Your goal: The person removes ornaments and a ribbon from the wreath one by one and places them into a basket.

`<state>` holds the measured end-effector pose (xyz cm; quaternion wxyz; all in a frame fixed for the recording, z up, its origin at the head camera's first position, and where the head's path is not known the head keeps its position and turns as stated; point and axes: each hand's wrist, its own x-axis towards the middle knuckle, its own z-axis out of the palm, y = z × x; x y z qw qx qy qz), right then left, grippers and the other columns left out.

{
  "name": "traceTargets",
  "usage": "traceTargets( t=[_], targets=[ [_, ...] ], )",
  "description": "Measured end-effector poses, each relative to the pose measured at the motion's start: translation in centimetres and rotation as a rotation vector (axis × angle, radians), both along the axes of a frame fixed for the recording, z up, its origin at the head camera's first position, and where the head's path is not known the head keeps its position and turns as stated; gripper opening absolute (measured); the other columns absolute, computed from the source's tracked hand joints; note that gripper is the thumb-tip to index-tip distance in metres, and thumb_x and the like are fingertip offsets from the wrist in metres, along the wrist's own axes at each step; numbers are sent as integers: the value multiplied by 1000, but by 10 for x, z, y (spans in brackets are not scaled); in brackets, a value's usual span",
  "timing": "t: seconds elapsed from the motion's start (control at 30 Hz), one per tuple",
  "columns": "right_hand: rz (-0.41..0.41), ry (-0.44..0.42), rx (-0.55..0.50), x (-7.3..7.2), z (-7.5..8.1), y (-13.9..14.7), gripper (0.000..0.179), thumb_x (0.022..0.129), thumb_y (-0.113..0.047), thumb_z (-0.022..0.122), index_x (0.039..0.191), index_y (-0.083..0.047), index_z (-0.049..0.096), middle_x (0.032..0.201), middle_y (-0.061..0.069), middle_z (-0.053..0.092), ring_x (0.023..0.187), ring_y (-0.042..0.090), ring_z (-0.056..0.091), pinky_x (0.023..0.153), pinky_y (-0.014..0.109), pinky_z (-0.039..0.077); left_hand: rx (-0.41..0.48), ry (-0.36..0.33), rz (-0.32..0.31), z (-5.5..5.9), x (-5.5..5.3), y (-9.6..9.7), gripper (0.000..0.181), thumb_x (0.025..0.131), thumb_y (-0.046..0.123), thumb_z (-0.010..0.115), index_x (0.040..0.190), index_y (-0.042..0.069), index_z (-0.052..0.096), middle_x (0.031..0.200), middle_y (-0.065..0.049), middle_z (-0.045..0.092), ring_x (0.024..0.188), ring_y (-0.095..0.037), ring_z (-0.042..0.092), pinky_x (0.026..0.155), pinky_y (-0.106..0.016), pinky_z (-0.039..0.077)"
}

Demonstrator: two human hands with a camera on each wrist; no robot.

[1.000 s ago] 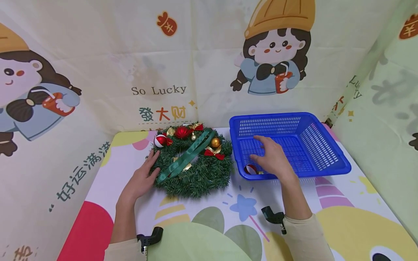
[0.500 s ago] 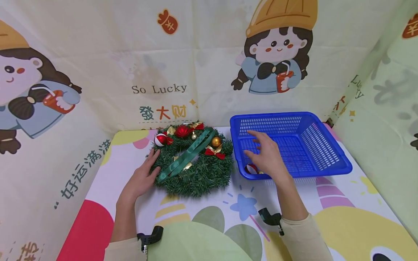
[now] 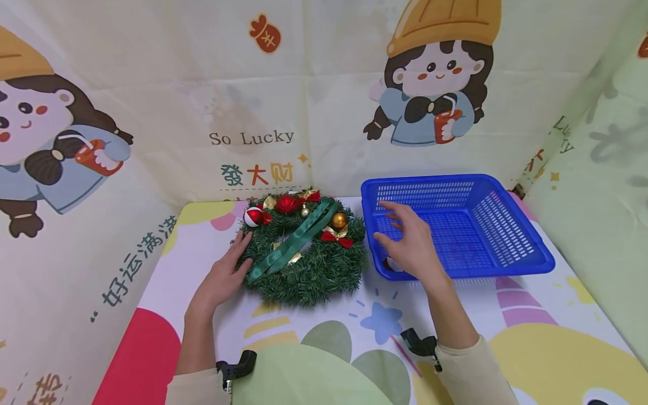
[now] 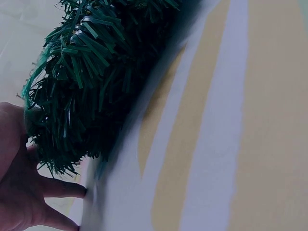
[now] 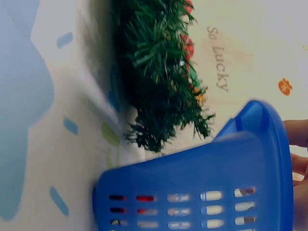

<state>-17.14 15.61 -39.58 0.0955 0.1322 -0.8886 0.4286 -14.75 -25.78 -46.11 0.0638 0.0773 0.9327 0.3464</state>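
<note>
A green artificial wreath (image 3: pixel 304 289) lies on the table, with a dark green ribbon (image 3: pixel 298 242) stretched across it. Along its upper part sit a red-and-white ball (image 3: pixel 253 216), a red ornament (image 3: pixel 287 203), a gold ball (image 3: pixel 338 220) and red bows (image 3: pixel 337 239). My left hand (image 3: pixel 225 278) rests against the wreath's left side, fingers spread. Over the left part of a blue plastic basket (image 3: pixel 486 274) is my right hand (image 3: pixel 412 244), fingers loosely bent and apart, holding nothing visible. Beneath it, a ball (image 3: pixel 389 264) in the basket's near left corner is mostly hidden.
The basket stands just right of the wreath. In the right wrist view, red and white items show through slots in the basket's wall (image 5: pixel 226 166). A patterned cloth (image 3: pixel 382 320) covers the table, and a printed backdrop (image 3: pixel 324 112) rises behind and at both sides.
My right hand has shifted left within the basket and now covers more of the ball in the corner. The left hand stays at the wreath. The head view has turned slightly.
</note>
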Motion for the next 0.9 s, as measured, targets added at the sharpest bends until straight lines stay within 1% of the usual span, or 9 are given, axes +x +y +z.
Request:
traceTargets(
  t=[0.2, 0.37, 0.5, 0.6, 0.77, 0.9],
  targets=[
    [63, 16, -51, 4, -4, -16, 62, 91, -3, 79, 148, -6, 55, 145, 20, 58, 131, 38, 62, 107, 51, 54, 0, -5, 5, 1, 3, -1, 66, 112, 25, 46, 170, 24, 13, 177, -6, 1, 160, -45, 9, 124, -70, 18],
    [97, 1, -76, 3, -1, -30, 62, 91, -2, 79, 147, -9, 56, 144, 18, 59, 131, 37, 62, 106, 51, 54, 9, 3, 7, 1, 3, -1, 67, 112, 25, 47, 169, 23, 13, 177, -7, 1, 160, -45, 9, 124, -70, 18],
    [127, -35, -96, -1, 2, -39, 60, 92, -3, 78, 147, -11, 56, 145, 15, 58, 133, 37, 61, 107, 51, 54, 10, 9, 7, 0, 2, 0, 67, 112, 24, 47, 169, 22, 14, 177, -7, 2, 160, -45, 9, 124, -70, 18],
    [121, -72, -96, -4, 3, -44, 59, 92, -4, 78, 146, -11, 57, 145, 17, 57, 132, 37, 61, 107, 50, 54, 10, 11, -1, 0, 1, 1, 66, 112, 25, 47, 169, 23, 14, 177, -7, 2, 160, -46, 10, 123, -70, 19],
    [121, -157, -64, -9, 6, -51, 58, 94, -6, 77, 148, -9, 56, 148, 21, 54, 133, 39, 59, 106, 51, 55, 5, 12, -3, 1, 1, 1, 66, 112, 27, 46, 169, 24, 13, 177, -6, 2, 160, -46, 12, 123, -70, 20],
    [106, -194, -34, -13, 8, -56, 56, 95, -7, 75, 148, -9, 56, 148, 21, 54, 135, 39, 58, 107, 52, 53, 4, 9, 3, 0, 1, 1, 66, 112, 26, 46, 170, 25, 13, 177, -6, 1, 160, -46, 11, 123, -70, 20]
  ],
)
